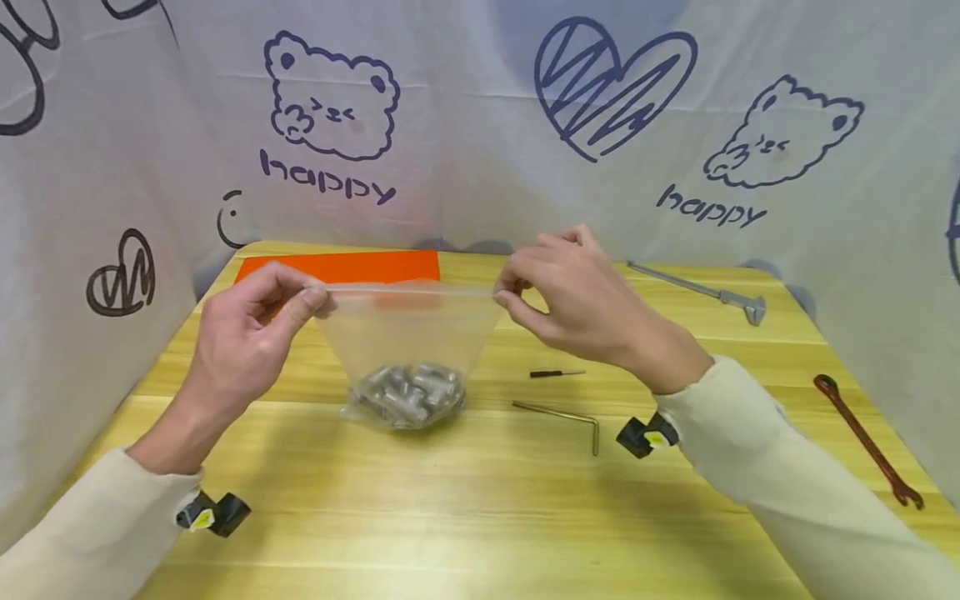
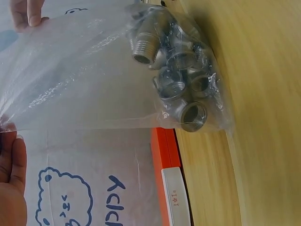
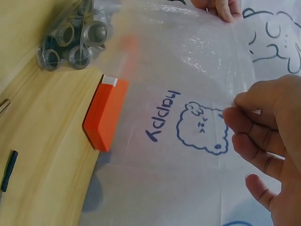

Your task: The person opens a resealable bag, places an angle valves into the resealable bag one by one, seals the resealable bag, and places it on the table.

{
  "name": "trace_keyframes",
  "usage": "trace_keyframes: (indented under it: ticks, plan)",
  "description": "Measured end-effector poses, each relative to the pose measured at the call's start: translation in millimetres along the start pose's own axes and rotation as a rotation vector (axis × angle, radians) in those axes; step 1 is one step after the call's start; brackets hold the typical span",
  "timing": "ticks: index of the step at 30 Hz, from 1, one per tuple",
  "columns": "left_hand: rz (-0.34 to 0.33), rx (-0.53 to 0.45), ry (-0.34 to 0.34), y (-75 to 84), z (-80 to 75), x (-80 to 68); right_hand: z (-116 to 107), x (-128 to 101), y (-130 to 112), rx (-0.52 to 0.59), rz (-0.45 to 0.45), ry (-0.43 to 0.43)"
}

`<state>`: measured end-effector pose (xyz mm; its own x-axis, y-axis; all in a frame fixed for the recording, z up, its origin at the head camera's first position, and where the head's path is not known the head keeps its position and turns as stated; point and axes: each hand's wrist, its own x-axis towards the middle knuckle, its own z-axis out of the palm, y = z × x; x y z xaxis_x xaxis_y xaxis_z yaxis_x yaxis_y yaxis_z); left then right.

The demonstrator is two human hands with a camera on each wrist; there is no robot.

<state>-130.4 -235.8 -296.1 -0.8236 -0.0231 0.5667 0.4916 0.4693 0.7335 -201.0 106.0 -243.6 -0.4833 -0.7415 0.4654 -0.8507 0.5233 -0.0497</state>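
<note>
A clear plastic zip bag stands upright on the wooden table, its bottom full of several threaded metal pipe fittings. My left hand pinches the bag's top left corner and my right hand pinches the top right corner, so the top strip is stretched level between them. The left wrist view shows the fittings bunched in the bag and my left fingers at its edge. In the right wrist view my right fingers grip the bag's film.
An orange box lies behind the bag. To the right lie a small black screwdriver, an L-shaped hex key, a long grey metal tool and a red-brown wrench. Printed white cloth walls the table on three sides.
</note>
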Motion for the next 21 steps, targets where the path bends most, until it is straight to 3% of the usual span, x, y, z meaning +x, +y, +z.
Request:
trace_keyframes:
  ticks: [6,10,13,16,19,21]
  plan:
    - [-0.039,-0.007,-0.026,1.8,-2.9,-1.1,5,-7,3,0.013,0.026,0.062]
    - [-0.057,-0.057,-0.074,5.5,-13.6,-6.2,9,-11,-3,0.160,0.016,0.142]
    - [-0.059,-0.202,-0.124,9.2,-24.1,-10.9,7,-15,-11,0.299,0.007,0.193]
    - [-0.078,-0.428,-0.157,10.5,-32.7,-13.7,4,-18,-20,0.457,0.050,0.182]
    - [-0.153,-0.580,-0.185,7.4,-37.2,-14.2,6,-15,-26,0.641,0.170,0.105]
    - [-0.240,-0.624,-0.211,2.6,-37.6,-12.6,12,-11,-25,0.740,0.279,0.046]
